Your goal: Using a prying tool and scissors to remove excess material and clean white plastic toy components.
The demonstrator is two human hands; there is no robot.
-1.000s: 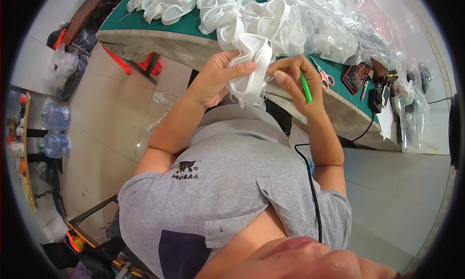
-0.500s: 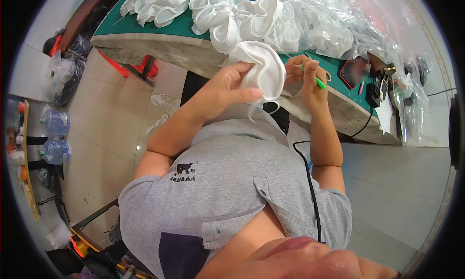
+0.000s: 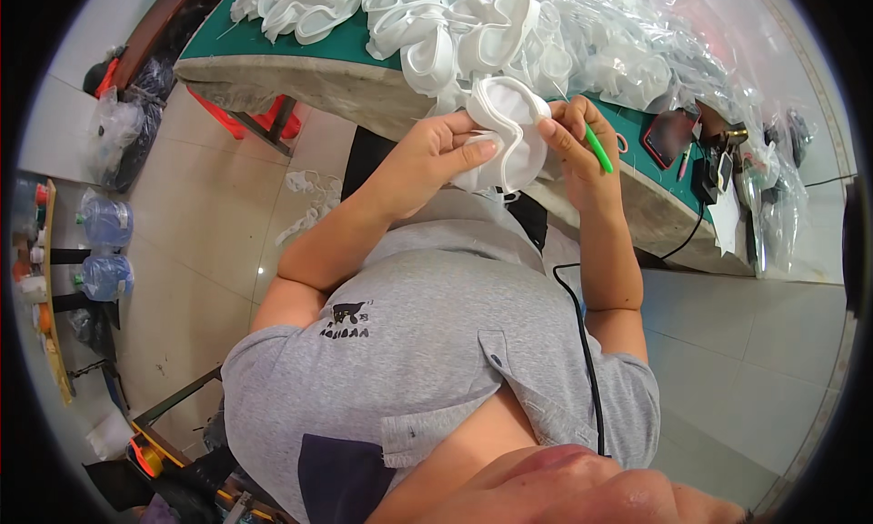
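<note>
This looks like a small workshop: past the hands (image 3: 423,165), a green bench (image 3: 238,48) holds heaps of curvy white pieces (image 3: 428,65). White scraps (image 3: 311,184) lie on the floor (image 3: 209,219), left of the hands.

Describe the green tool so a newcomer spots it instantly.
Start at the dark green table, then the right hand seen against its near edge. The slim tool it holds is bright lime green, unlike the white piece beside it.

Left hand (image 3: 429,163) gripping, thumb (image 3: 479,150) extended; right hand (image 3: 582,165) just beside, fingers (image 3: 591,115) curled.
</note>
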